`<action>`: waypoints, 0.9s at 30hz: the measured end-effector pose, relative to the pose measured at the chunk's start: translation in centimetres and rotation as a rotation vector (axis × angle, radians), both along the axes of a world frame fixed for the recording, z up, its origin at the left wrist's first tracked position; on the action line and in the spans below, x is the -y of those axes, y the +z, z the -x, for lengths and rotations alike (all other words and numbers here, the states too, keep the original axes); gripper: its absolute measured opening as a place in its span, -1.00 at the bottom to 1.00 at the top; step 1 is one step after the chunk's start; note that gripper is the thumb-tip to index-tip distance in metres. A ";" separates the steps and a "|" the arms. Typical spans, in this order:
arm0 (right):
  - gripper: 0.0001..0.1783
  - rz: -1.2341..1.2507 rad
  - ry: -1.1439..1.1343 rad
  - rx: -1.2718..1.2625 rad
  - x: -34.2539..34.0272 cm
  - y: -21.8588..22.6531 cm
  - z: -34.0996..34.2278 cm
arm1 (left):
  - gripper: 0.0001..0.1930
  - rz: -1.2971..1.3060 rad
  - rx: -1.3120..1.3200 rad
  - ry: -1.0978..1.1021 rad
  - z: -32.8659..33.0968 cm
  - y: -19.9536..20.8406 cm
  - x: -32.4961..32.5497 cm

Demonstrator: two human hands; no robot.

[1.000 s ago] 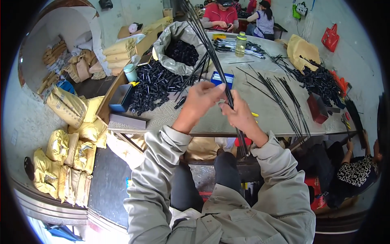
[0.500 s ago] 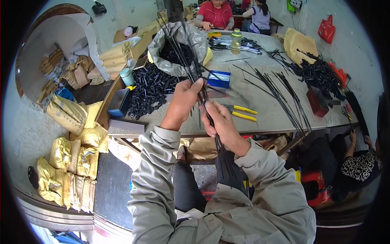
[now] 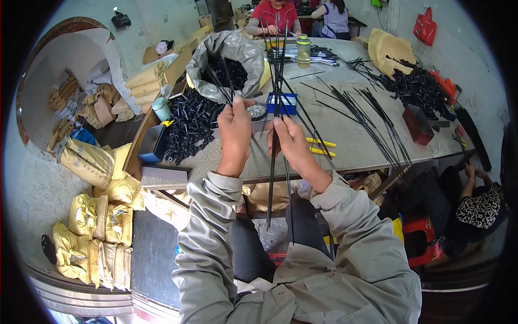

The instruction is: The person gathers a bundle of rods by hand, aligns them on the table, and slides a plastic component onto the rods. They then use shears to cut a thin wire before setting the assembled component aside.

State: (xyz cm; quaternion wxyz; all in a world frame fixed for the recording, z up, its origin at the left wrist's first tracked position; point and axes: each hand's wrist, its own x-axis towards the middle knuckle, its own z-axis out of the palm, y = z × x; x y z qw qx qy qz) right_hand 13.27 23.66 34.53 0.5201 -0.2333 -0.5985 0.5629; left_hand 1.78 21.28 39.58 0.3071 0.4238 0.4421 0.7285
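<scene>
Both my hands are raised over the table's near edge (image 3: 345,168), each closed on thin black rods. My left hand (image 3: 234,135) pinches a few rods (image 3: 229,81), blurred and slanting up toward the grey plastic bag (image 3: 199,70). To its right, my right hand (image 3: 293,144) grips a loose bundle of long black rods (image 3: 271,189). They stand nearly upright, with ends fanned above the hand and a few hanging below the table edge. Yellow-handled pliers (image 3: 322,143) lie beside my right hand, partly behind a rod. Beyond the hands sits a small blue box (image 3: 290,108).
Small black parts (image 3: 189,124) are heaped at the left, by an open dark blue box (image 3: 153,144). More rods (image 3: 372,124) lie on the right, near a dark red box (image 3: 417,125) and another black heap (image 3: 415,89). A bottle (image 3: 303,53) stands far back. Other people sit around.
My hands have moved apart, and the rods have separated: a few went left with my left hand, while the rest stay in my right. The view has shifted slightly.
</scene>
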 end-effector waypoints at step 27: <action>-0.78 -0.241 -0.052 0.314 1.5 1.3 -1.1 | -0.80 0.040 -0.056 -0.028 -0.8 -0.6 -0.8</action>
